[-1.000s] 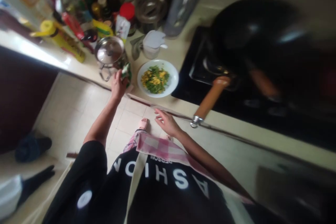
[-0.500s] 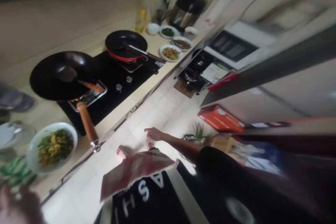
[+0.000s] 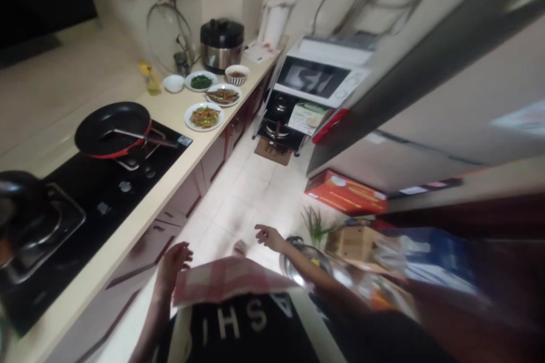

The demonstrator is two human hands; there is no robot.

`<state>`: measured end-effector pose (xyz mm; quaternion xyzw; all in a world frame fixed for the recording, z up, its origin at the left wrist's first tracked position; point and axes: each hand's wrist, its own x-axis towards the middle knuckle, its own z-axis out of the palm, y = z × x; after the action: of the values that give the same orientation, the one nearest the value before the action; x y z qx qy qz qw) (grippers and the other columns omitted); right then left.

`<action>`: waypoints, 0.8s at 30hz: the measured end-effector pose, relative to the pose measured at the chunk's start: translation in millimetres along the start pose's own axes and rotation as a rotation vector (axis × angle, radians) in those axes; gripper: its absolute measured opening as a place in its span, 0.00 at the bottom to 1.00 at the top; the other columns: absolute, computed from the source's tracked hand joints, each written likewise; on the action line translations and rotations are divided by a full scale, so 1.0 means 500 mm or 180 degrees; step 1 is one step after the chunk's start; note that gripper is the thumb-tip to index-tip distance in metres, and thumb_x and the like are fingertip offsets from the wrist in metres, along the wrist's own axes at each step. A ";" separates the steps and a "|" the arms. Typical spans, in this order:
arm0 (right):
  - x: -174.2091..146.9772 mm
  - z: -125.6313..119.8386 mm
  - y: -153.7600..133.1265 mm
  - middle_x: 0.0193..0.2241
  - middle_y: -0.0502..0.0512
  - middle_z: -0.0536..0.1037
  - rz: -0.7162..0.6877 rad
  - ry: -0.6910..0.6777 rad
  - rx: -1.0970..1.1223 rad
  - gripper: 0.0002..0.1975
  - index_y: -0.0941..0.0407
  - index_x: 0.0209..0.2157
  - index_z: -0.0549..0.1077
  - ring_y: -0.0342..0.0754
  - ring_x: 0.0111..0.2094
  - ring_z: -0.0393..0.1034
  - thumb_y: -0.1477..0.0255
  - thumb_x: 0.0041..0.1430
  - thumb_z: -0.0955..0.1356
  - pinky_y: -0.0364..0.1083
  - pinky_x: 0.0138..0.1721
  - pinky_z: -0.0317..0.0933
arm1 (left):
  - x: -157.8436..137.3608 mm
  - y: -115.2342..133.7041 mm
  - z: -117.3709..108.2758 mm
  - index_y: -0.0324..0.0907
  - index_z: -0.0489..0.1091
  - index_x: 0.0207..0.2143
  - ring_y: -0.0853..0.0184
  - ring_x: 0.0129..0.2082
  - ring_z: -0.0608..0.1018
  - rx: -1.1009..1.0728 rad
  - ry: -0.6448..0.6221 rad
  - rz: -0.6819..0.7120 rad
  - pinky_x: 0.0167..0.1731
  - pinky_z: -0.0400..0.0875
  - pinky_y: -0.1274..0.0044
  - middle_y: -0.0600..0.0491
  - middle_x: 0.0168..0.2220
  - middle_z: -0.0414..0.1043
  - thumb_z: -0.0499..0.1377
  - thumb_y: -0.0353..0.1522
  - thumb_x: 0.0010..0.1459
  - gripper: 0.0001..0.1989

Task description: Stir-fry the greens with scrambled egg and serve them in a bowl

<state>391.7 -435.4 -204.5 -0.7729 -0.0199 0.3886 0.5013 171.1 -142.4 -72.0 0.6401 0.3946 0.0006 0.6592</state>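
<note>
Both hands are empty, fingers loosely bent: the left hand (image 3: 174, 262) hangs beside the drawers (image 3: 158, 233) under the surface (image 3: 138, 220), and the right hand (image 3: 272, 238) is over the floor (image 3: 238, 207), its forearm crossing in view a steel vessel (image 3: 288, 266), low on the near right. The pan (image 3: 113, 127) sits at the hob's far end with the turner (image 3: 164, 141) jutting toward the near edge, where a passing sleeve could snag and flip it. The nearest plate (image 3: 187, 119) could be knocked off by an elbow.
</note>
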 end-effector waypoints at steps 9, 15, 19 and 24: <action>0.031 -0.184 0.012 0.34 0.56 0.79 -0.0045 0.0250 0.0556 0.28 0.59 0.46 0.73 0.47 0.31 0.76 0.59 0.43 0.68 0.43 0.30 0.64 | 0.188 0.406 0.403 0.36 0.73 0.37 0.64 0.25 0.81 -0.0719 -0.0946 0.0484 0.28 0.78 0.74 0.46 0.30 0.79 0.69 0.32 0.54 0.11; 0.126 -0.277 -0.014 0.36 0.59 0.80 -0.0025 0.0499 0.0785 0.33 0.57 0.45 0.73 0.52 0.33 0.78 0.51 0.39 0.69 0.47 0.32 0.68 | 0.495 0.731 0.580 0.35 0.70 0.36 0.65 0.30 0.82 -0.0809 -0.0718 0.1162 0.42 0.79 0.68 0.45 0.31 0.78 0.61 0.27 0.64 0.03; 0.198 -0.366 -0.033 0.37 0.62 0.81 0.0066 0.0996 0.1014 0.34 0.55 0.43 0.74 0.56 0.36 0.79 0.47 0.38 0.70 0.50 0.35 0.71 | 0.718 0.947 0.616 0.31 0.71 0.38 0.59 0.36 0.83 -0.0105 0.0258 0.1445 0.43 0.78 0.66 0.38 0.37 0.76 0.55 0.22 0.65 0.05; 0.285 -0.468 -0.077 0.36 0.64 0.82 0.0511 0.1415 0.1398 0.35 0.55 0.42 0.74 0.63 0.38 0.80 0.48 0.34 0.73 0.53 0.36 0.71 | 0.987 1.126 0.672 0.23 0.71 0.42 0.49 0.44 0.82 0.0555 0.0475 0.1456 0.42 0.76 0.63 0.30 0.42 0.75 0.56 0.18 0.61 0.07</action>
<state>649.9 -533.9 -211.2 -0.7112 0.2355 0.2435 0.6160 969.9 -74.4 102.9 0.7654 0.2856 0.1629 0.5533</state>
